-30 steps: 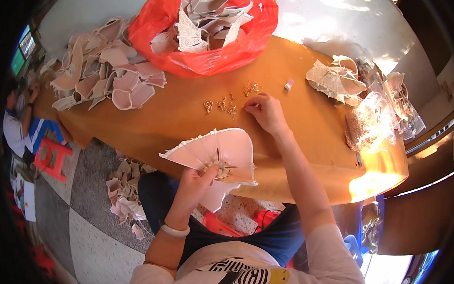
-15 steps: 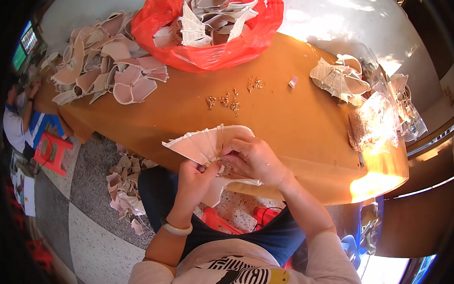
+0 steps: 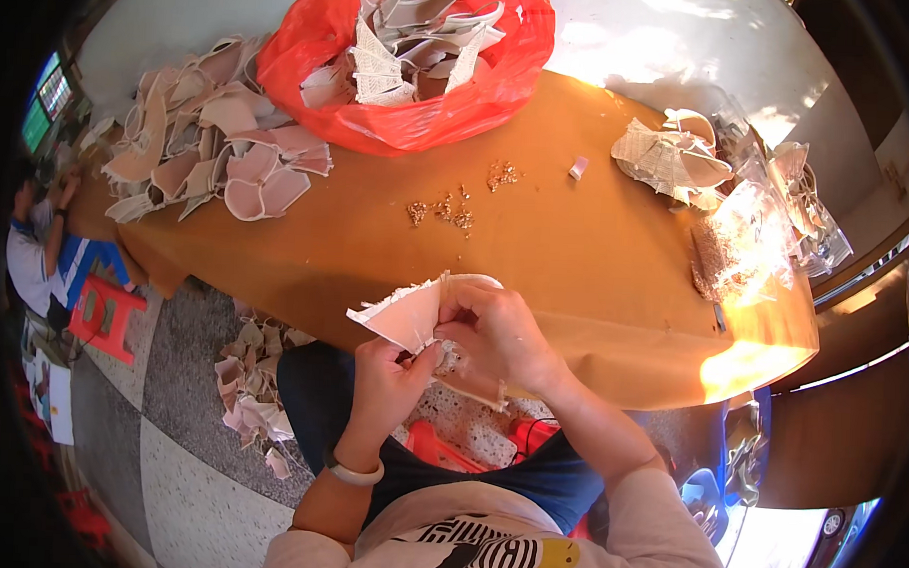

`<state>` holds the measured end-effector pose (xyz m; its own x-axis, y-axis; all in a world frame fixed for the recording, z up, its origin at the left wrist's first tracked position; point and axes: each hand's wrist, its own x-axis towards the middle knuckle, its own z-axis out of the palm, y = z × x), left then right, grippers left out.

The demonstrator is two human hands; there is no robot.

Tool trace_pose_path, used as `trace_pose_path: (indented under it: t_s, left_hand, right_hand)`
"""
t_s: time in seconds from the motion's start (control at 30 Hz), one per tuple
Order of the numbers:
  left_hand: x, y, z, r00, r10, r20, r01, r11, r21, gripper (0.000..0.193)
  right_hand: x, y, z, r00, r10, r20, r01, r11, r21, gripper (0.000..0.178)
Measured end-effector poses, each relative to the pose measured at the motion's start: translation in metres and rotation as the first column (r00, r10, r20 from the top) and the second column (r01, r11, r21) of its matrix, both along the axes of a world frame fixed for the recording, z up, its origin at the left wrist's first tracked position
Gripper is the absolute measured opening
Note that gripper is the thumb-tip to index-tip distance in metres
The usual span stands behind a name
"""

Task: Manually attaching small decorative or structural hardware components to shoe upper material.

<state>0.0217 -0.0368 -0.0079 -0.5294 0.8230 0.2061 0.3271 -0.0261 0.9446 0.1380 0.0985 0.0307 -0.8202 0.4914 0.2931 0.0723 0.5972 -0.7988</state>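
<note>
At the far left edge of the room a person sits low on the floor beside a red plastic stool [image 3: 101,317]. Next comes a heap of pale pink shoe pieces [image 3: 214,140] piled on the left end of the bench [image 3: 576,248], and more such scraps [image 3: 250,402] lie scattered on the speckled floor under that end. Near the front edge of the bench, the left hand [image 3: 391,377] is closed from below around a pale pink shoe upper [image 3: 403,317], thumb pressing up against it. Just to its right the right hand [image 3: 498,331] curls over the same piece, fingers pinched shut on its top edge, so both hands meet on it just off the bench's front edge above the lap. Beyond them, mid-bench, small clusters of gold-coloured metal bits [image 3: 447,209] lie apart from the hands. Behind those sits a red plastic bag [image 3: 431,93] stuffed with pale shoe pieces. Farther right a small pale block [image 3: 578,168] lies alone, then a stack of whitish woven uppers [image 3: 669,156], and at the right end a clear plastic bag [image 3: 746,239] catches bright sunlight.
</note>
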Motion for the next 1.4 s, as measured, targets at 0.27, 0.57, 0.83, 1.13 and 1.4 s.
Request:
trace_pose_path:
  t_s: [0.27, 0.57, 0.83, 1.13, 1.4]
  left_hand:
    - [-0.004, -0.008, -0.005, 0.888, -0.071, 0.455, 0.077, 0.997, 0.005, 0.014]
    - [-0.005, -0.001, -0.011, 0.861, -0.011, 0.508, 0.028, 0.999, -0.027, 0.02]
    - [-0.006, 0.002, -0.002, 0.83, -0.047, 0.555, 0.063, 0.998, -0.009, 0.018]
    - [0.0, 0.002, 0.005, 0.927, -0.03, 0.373, 0.052, 0.997, -0.049, 0.015]
    - [0.001, -0.005, -0.003, 0.962, -0.035, 0.272, 0.038, 0.999, -0.007, 0.014]
  right_hand:
    - [-0.01, 0.06, 0.002, 0.973, -0.213, 0.09, 0.222, 0.97, -0.104, 0.014]
    - [-0.036, 0.078, -0.02, 0.908, -0.405, 0.11, 0.341, 0.865, 0.368, 0.005]
    - [-0.005, 0.011, 0.006, 0.972, 0.231, -0.049, -0.224, 0.968, 0.116, 0.007]
    - [-0.002, -0.006, -0.001, 0.993, 0.114, -0.013, -0.11, 0.977, 0.184, 0.011]
    - [-0.005, -0.016, 0.008, 0.995, -0.102, 0.002, 0.102, 0.995, 0.002, 0.012]
